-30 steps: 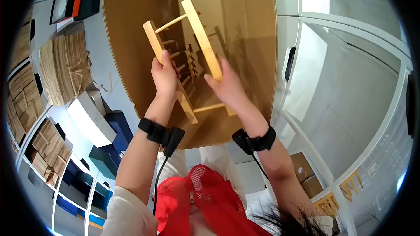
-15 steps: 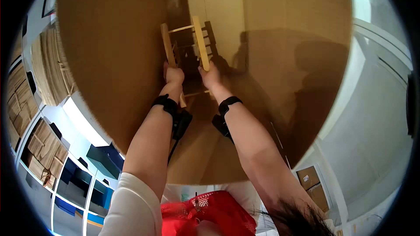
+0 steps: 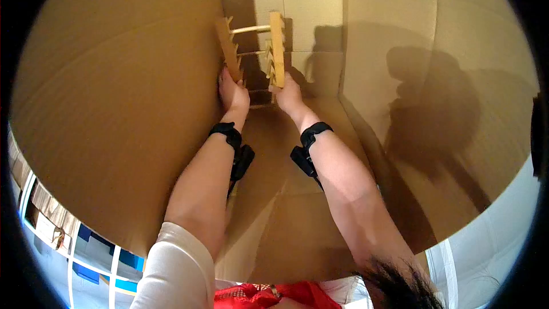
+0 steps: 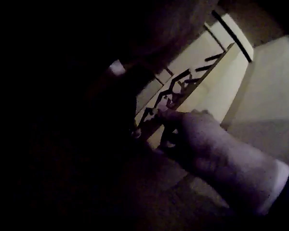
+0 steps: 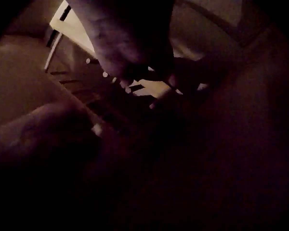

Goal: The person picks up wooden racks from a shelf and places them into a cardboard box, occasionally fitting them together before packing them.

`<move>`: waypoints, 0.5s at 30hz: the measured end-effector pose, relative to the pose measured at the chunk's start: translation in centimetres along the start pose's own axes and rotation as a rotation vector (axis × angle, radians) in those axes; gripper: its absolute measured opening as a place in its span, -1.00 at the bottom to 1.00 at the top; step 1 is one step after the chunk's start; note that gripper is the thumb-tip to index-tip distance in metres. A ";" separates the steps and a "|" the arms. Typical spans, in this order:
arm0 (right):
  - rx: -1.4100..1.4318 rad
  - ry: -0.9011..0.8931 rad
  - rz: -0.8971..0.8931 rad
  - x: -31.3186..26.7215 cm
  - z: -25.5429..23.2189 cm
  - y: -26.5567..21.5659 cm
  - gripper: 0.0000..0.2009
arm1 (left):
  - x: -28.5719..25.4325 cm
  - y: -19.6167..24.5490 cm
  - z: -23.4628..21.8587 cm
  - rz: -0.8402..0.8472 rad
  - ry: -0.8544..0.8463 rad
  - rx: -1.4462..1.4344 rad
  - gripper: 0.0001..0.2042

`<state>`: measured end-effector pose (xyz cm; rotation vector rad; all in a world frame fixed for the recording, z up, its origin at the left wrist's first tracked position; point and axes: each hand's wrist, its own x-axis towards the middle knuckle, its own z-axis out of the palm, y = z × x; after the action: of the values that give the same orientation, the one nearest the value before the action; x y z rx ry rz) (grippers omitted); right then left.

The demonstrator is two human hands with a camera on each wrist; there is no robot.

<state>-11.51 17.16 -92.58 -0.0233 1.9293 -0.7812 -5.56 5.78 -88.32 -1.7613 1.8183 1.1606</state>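
A light wooden peg rack (image 3: 277,43), two rails joined by thin dowels with short pegs pointing inward, is held deep inside a large cardboard box (image 3: 131,97). My left hand (image 3: 233,92) grips the left rail near its lower part, close to the box's left wall. On the other side, my right hand (image 3: 290,91) has its fingers round the right rail. Both wrist views are dark; the left one shows the right hand (image 4: 202,137) at the rail and several pegs (image 4: 202,67). The rack's lower end is partly hidden behind the hands.
Tall cardboard walls surround both forearms, with a box floor (image 3: 297,217) beneath them. Shadows of the head and arms fall on the right wall (image 3: 394,91). Outside at lower left are white shelves (image 3: 71,252) with blue items.
Both hands have carried the peg rack deeper into the box, away from the body. The head has leaned in, so the box walls now fill most of the view.
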 end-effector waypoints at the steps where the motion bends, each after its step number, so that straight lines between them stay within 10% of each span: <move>1: 0.048 0.006 0.007 0.3 -0.1 0.1 -0.68 | 0.7 -0.6 0.6 0.095 0.061 0.067 -0.49; 3: -0.048 0.128 -0.089 1.9 0.9 2.1 -0.71 | 1.6 -2.9 2.3 0.268 0.180 0.204 -0.48; 11: -0.206 0.164 0.171 3.4 -0.3 2.2 -0.72 | 2.0 -7.0 5.4 0.090 0.389 0.018 -0.48; 15: -0.285 0.155 0.181 3.0 -3.6 2.0 -0.68 | 2.8 -5.4 3.7 0.024 -0.092 -0.301 -0.67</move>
<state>-15.22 19.56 -95.04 0.0389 2.1422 -0.3936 -1.96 7.31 -94.27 -1.8105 1.6857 1.5660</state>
